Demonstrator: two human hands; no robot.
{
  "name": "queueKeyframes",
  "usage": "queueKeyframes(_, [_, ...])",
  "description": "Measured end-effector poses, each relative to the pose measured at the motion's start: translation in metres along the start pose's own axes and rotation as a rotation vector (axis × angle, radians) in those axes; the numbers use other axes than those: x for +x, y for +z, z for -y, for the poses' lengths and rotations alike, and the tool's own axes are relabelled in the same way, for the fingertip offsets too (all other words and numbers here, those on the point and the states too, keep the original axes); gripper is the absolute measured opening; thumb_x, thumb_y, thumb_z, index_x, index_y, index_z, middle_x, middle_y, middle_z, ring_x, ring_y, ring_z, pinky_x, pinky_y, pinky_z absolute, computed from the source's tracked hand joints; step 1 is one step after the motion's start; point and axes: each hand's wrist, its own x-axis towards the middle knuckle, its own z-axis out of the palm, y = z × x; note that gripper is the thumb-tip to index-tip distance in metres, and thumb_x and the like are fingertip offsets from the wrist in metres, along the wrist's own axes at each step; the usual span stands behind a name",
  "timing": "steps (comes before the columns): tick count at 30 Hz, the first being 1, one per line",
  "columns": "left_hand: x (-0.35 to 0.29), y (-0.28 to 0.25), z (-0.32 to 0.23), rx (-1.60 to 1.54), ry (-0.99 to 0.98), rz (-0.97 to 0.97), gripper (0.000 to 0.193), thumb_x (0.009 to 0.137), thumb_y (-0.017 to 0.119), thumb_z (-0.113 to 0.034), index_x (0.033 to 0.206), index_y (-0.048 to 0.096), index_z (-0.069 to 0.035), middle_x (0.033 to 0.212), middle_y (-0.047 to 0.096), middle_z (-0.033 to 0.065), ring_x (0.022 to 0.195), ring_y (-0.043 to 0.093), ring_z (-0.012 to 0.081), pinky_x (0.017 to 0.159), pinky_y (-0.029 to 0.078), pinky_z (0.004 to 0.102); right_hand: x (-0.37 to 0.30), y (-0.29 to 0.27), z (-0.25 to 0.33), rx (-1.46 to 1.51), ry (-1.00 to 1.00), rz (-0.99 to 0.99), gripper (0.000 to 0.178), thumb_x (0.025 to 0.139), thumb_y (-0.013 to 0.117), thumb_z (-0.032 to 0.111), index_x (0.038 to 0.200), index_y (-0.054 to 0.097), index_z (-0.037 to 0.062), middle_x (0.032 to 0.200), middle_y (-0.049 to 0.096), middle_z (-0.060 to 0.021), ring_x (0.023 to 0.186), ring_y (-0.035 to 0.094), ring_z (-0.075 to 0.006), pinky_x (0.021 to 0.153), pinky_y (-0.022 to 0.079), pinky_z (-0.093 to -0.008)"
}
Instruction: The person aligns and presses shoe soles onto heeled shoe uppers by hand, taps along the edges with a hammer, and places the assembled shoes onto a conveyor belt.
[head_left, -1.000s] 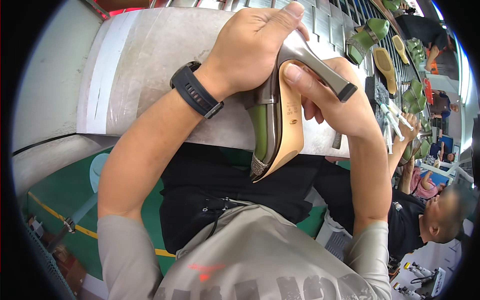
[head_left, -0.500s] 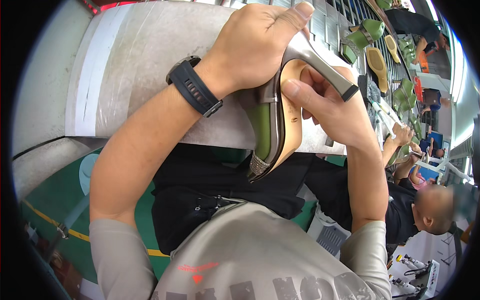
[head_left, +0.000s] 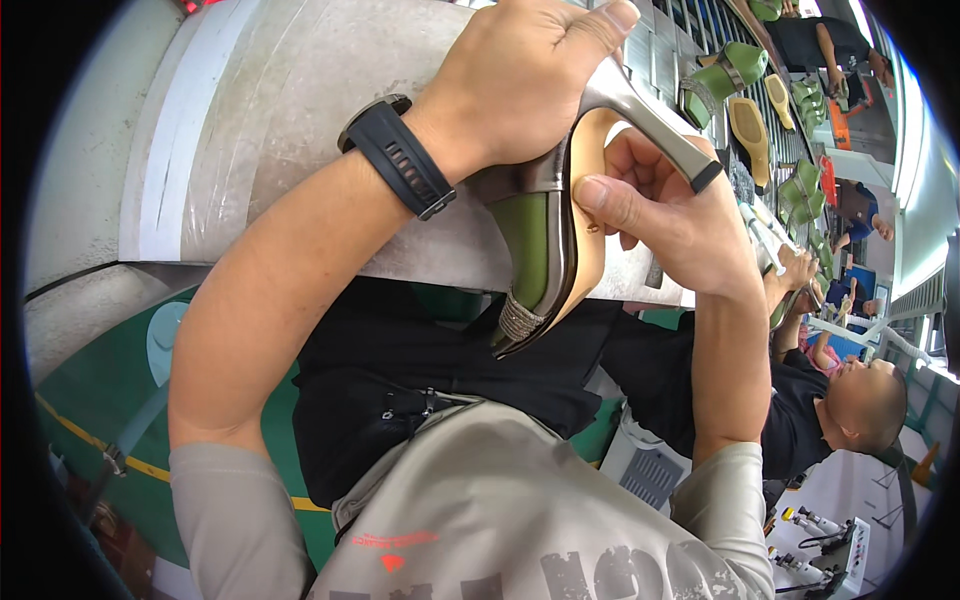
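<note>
A high-heeled shoe (head_left: 533, 250), green with bronze trim and a glittering band near the toe, is held with its toe pointing down toward me. Its tan sole (head_left: 588, 255) faces right, and the slim bronze heel (head_left: 665, 135) slants off to the right. My left hand (head_left: 520, 85) is closed over the heel end, its thumb extended at the top; its fingers are mostly hidden. With the thumb pressed on the sole's face, my right hand (head_left: 665, 215) grips the shoe at mid-sole. Its other fingers curl behind, between sole and heel.
The pale worktable (head_left: 290, 130) lies beneath my hands. Beyond it, a roller conveyor (head_left: 705, 25) carries green heeled shoes (head_left: 725, 80) and tan soles (head_left: 750, 135). A co-worker (head_left: 850, 410) sits close on my right, handling a shoe.
My right thumb has slid a little along the sole toward the toe. Both hands keep their hold on the shoe. The whole view has shifted slightly.
</note>
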Motion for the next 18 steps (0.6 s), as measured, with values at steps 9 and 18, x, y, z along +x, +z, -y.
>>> queueKeyframes(9, [0.008, 0.001, 0.007, 0.038, -0.055, 0.03, 0.049, 0.111, 0.051, -0.033, 0.089, 0.07, 0.006, 0.078, 0.071, 0.0223, 0.07, 0.068, 0.0247, 0.068, 0.052, 0.0379, -0.001, 0.013, -0.009, 0.01, -0.042, -0.128, 0.03, 0.087, 0.086, 0.025, 0.081, 0.069, 0.0001, 0.061, 0.061, 0.0014, 0.054, 0.052, -0.0039, 0.05, 0.04, -0.0239])
queueKeyframes(18, [0.01, -0.015, 0.005, 0.069, -0.148, 0.087, 0.053, 0.112, 0.05, -0.043, 0.096, 0.068, 0.003, 0.079, 0.067, 0.0104, 0.074, 0.061, 0.013, 0.07, 0.051, 0.0309, 0.04, 0.017, -0.016, 0.007, -0.131, -0.377, 0.048, 0.086, 0.086, 0.036, 0.063, 0.059, 0.0034, 0.057, 0.056, 0.0031, 0.055, 0.047, -0.0049, 0.05, 0.041, -0.0265])
